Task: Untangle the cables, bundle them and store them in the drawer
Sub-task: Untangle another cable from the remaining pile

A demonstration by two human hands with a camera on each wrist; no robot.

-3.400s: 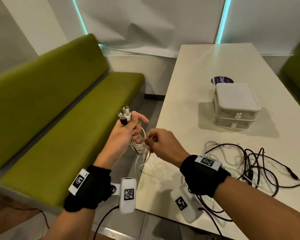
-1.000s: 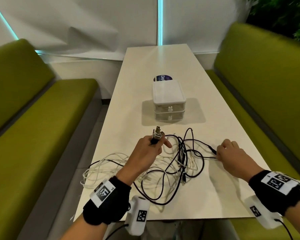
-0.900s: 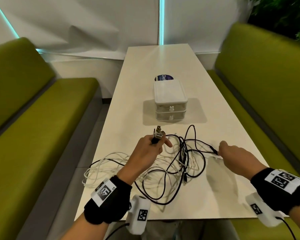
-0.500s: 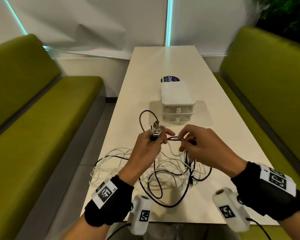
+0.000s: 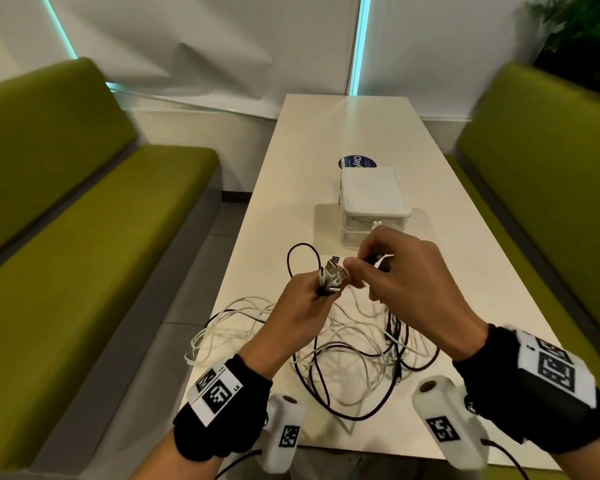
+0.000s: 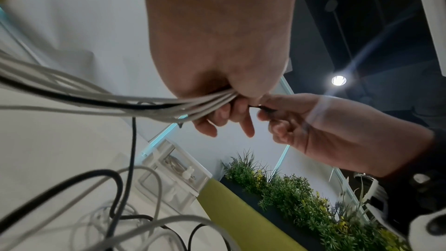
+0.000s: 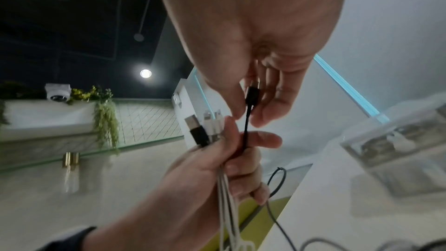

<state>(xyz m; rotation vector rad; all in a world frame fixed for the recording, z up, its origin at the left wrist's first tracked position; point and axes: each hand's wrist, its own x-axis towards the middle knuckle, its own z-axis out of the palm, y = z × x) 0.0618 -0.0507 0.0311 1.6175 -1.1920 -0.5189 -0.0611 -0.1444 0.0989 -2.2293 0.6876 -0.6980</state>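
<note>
Left hand (image 5: 300,299) grips gathered plug ends (image 5: 331,273) – fingers curled; right hand (image 5: 406,271) pinches a black connector (image 7: 252,93) just beside, above tangled cables (image 5: 347,344) on the surface (image 5: 465,258).

Cable tangle (image 5: 354,344) lies before drawer unit (image 5: 374,202).
</note>
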